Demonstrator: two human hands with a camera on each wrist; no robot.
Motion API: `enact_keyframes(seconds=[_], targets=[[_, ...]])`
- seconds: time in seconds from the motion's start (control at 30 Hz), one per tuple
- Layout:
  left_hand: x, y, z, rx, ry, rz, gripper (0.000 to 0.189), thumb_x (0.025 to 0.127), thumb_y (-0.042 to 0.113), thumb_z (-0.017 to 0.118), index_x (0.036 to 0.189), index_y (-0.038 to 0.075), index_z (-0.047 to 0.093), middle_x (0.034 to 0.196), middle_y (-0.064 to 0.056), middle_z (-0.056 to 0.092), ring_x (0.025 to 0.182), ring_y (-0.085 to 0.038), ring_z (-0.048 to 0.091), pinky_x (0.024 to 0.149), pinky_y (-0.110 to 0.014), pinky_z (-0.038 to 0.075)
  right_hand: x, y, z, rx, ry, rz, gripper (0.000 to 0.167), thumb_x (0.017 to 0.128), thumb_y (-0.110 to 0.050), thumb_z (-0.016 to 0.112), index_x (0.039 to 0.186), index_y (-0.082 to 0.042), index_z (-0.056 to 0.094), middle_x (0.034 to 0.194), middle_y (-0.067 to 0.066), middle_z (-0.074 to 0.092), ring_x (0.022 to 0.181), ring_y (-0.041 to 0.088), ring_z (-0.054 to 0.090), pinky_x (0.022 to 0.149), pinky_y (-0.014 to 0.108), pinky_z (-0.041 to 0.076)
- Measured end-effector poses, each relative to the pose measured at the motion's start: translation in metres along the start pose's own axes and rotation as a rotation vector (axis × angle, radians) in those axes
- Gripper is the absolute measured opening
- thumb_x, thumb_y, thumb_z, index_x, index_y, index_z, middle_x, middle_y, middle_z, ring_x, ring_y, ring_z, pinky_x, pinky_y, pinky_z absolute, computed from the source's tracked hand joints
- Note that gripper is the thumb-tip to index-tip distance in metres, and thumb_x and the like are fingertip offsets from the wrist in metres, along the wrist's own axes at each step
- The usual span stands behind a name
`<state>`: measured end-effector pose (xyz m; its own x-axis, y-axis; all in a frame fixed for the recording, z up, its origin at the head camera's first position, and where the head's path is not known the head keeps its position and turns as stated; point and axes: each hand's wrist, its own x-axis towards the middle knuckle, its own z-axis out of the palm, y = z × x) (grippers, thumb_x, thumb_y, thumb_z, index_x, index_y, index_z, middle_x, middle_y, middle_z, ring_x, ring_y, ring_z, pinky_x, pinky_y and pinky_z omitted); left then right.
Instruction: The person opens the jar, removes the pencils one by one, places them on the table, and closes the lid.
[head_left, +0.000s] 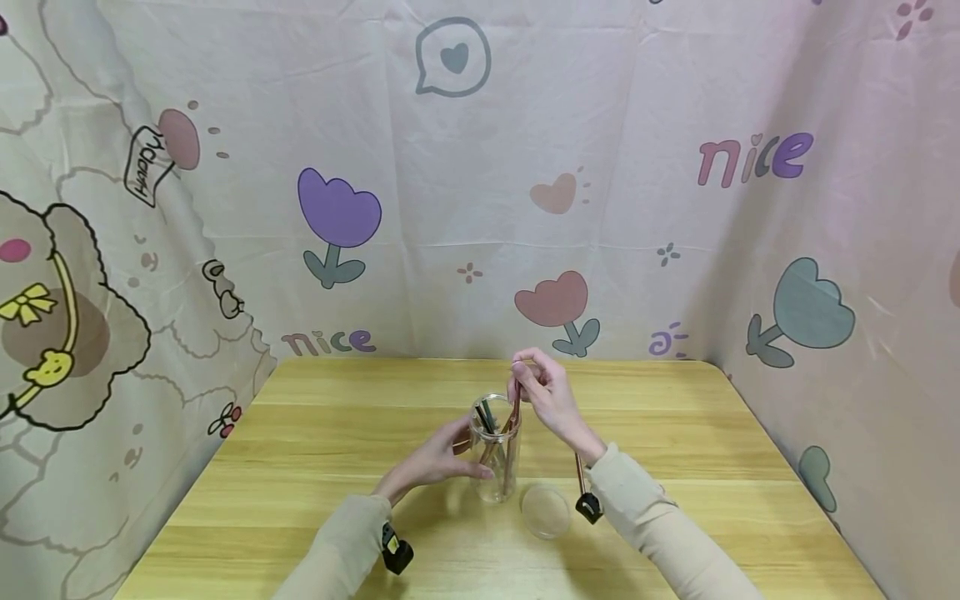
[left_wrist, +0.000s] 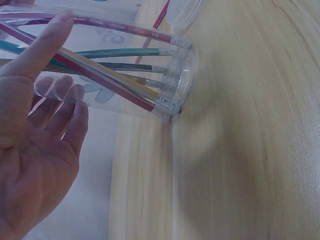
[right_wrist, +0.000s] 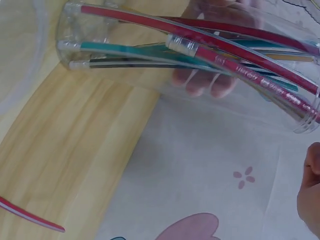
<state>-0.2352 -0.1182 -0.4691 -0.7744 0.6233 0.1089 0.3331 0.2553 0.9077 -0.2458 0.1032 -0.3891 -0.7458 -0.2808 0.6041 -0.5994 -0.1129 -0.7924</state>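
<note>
A clear round jar (head_left: 492,492) stands on the table with several pencils inside, red, green, dark and yellow. My left hand (head_left: 433,461) grips it from the left, the thumb (left_wrist: 50,42) across the near side and the fingers behind. Over the mouth, my right hand (head_left: 551,404) pinches the upper end of a red pencil (head_left: 517,393). That pencil's eraser end (right_wrist: 182,45) hangs partway down inside the jar, above the other erasers at the bottom. The right fingertips are mostly outside the right wrist view.
A clear round lid (head_left: 546,511) lies flat on the table, right of the jar. Another red pencil (head_left: 580,473) lies on the wooden table (head_left: 337,433) beneath the right wrist. A printed cloth (head_left: 450,208) hangs behind the table's far edge.
</note>
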Motion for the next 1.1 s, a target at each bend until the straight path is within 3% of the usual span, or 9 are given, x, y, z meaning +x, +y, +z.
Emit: enact_keyframes(seconds=[0.03,0.13,0.27,0.37,0.67,0.73,0.87,0.97,1.1], targets=[[0.0,0.0,0.0,0.0,0.001,-0.001,0.089,0.082,0.018,0.084,0.155,0.006,0.035,0.154,-0.019,0.047,0.144,-0.043,0.042,0.122,-0.06,0.034,0.0,-0.001,0.0,-0.017,0.004,-0.008,0.029,0.106,-0.014,0.049,0.104,0.015,0.057,0.064,0.031,0.058,0.054,0.0,0.052,0.047,0.012,0.047],[0.0,0.0,0.0,0.0,0.001,0.004,0.089,0.082,0.018,0.084,0.155,0.007,0.035,0.154,-0.019,0.047,0.144,-0.043,0.043,0.122,-0.059,0.034,0.0,-0.004,-0.002,-0.063,0.01,-0.005,0.03,0.104,-0.013,0.054,0.107,0.015,0.065,0.065,0.009,0.066,0.052,-0.002,0.045,0.045,0.01,0.039],[-0.001,-0.001,0.0,-0.003,-0.003,0.021,0.086,0.082,0.017,0.083,0.154,0.007,0.037,0.153,-0.019,0.048,0.144,-0.043,0.043,0.123,-0.059,0.033,-0.001,-0.008,-0.005,-0.05,-0.002,0.064,0.034,0.103,-0.016,0.056,0.115,0.014,0.066,0.073,-0.015,0.067,0.061,-0.004,0.053,0.062,0.009,0.056],[-0.001,-0.002,0.0,0.0,-0.005,0.026,0.084,0.082,0.017,0.083,0.153,0.007,0.038,0.152,-0.018,0.049,0.143,-0.043,0.043,0.123,-0.059,0.033,-0.001,-0.011,-0.008,-0.039,-0.017,0.107,0.035,0.104,-0.014,0.054,0.123,0.014,0.062,0.077,-0.016,0.066,0.073,-0.003,0.061,0.077,0.015,0.062],[-0.001,-0.003,0.0,0.011,-0.001,0.011,0.086,0.083,0.019,0.083,0.155,0.009,0.036,0.154,-0.018,0.047,0.144,-0.042,0.042,0.123,-0.059,0.033,-0.001,-0.023,-0.016,0.013,-0.054,0.153,0.037,0.104,-0.004,0.051,0.134,0.016,0.052,0.09,-0.014,0.067,0.094,-0.001,0.066,0.094,0.02,0.06],[-0.001,-0.003,0.0,0.011,-0.002,0.015,0.086,0.082,0.018,0.083,0.154,0.008,0.037,0.154,-0.018,0.047,0.144,-0.043,0.042,0.123,-0.059,0.033,-0.002,-0.025,-0.018,0.017,-0.038,0.137,0.035,0.103,-0.003,0.052,0.131,0.017,0.054,0.091,-0.015,0.068,0.093,-0.001,0.065,0.092,0.019,0.06],[-0.001,-0.002,0.0,0.013,-0.001,0.032,0.084,0.082,0.016,0.083,0.153,0.006,0.038,0.153,-0.019,0.048,0.144,-0.043,0.043,0.123,-0.059,0.033,-0.003,-0.027,-0.023,0.015,0.012,0.069,0.029,0.102,-0.003,0.054,0.122,0.017,0.06,0.088,-0.014,0.07,0.076,-0.002,0.058,0.069,0.008,0.053],[-0.001,-0.001,-0.001,0.013,0.001,0.036,0.083,0.082,0.016,0.083,0.152,0.005,0.04,0.152,-0.019,0.049,0.144,-0.043,0.043,0.123,-0.059,0.033,-0.003,-0.026,-0.026,0.029,0.043,0.025,0.024,0.102,-0.004,0.054,0.117,0.012,0.064,0.087,-0.012,0.071,0.068,0.001,0.053,0.058,0.011,0.044],[-0.002,0.0,-0.001,0.014,-0.001,0.026,0.083,0.082,0.016,0.083,0.151,0.005,0.04,0.152,-0.019,0.049,0.144,-0.043,0.042,0.123,-0.059,0.032,-0.004,-0.025,-0.03,0.075,0.078,-0.013,0.021,0.104,-0.004,0.051,0.116,-0.003,0.067,0.088,-0.009,0.073,0.066,0.004,0.056,0.054,0.017,0.045]])
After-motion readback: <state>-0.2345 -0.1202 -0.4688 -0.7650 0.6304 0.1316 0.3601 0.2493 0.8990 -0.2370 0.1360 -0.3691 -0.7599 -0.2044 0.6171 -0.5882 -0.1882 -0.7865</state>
